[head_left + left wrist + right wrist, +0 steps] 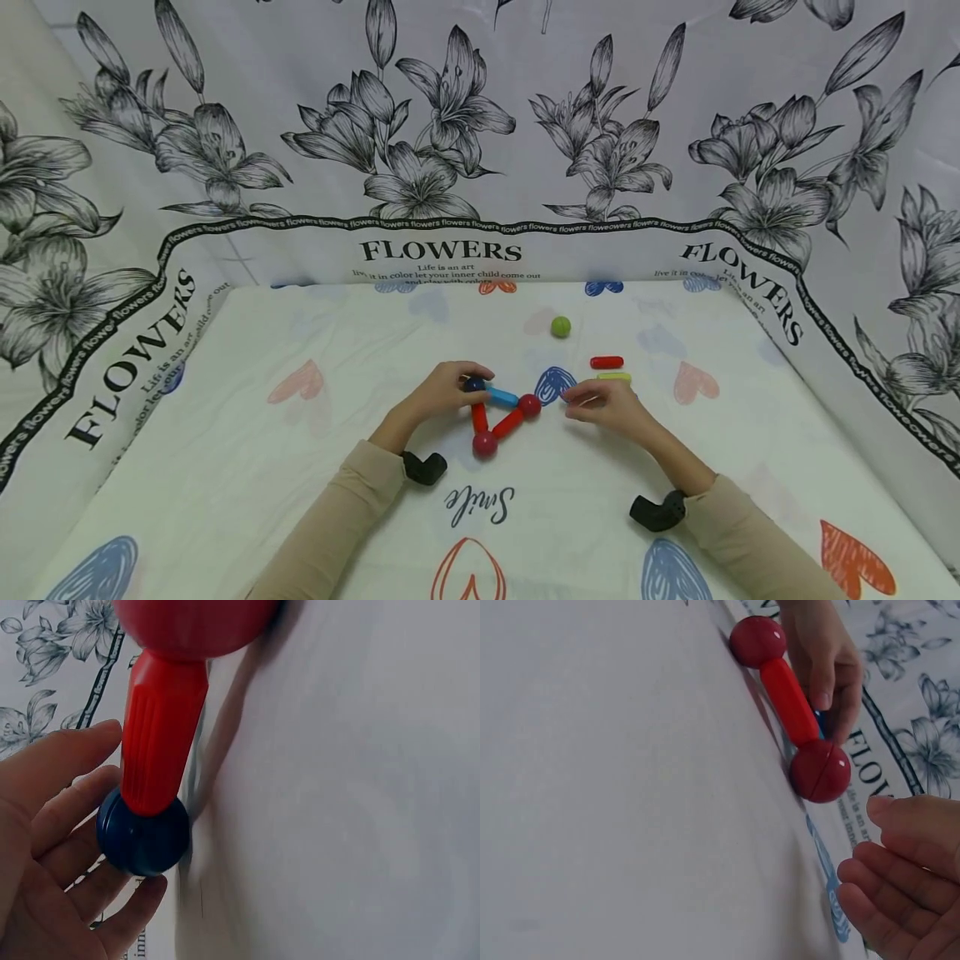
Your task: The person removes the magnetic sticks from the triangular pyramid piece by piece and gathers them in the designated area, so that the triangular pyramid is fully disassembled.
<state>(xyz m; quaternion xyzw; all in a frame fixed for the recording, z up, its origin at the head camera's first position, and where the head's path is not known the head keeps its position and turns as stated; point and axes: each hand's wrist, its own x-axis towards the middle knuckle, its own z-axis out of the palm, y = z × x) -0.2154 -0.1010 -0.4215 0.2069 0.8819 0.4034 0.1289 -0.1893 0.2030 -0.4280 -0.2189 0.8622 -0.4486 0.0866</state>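
Head view: near the middle of the frame is a triangle (508, 423) of rods and balls, on the desk (225, 467) with its printed white cloth. My left hand (435, 392) is at its upper-left corner, fingers bent round the dark blue ball (474, 384). From that ball a light blue rod (501, 397) runs right to a dark red ball (529, 406), and a red rod (479, 418) runs down to a second dark red ball (485, 444); another red rod joins the two dark red balls.

My right hand (611, 408) hangs just right of the triangle, apart from it, its fingers loosely bent and free. The right wrist view, lower right, shows my thumb standing away from the other fingers. In the left wrist view my fingers curve behind and under the dark blue ball; I cannot tell whether my thumb touches the red rod beside it.

Beyond my right hand, right of centre in the head view, lie a loose red rod (607, 362) and a yellow-green rod (614, 377), with a green ball (561, 327) farther up. Behind the desk hangs a flower-printed curtain (525, 183).
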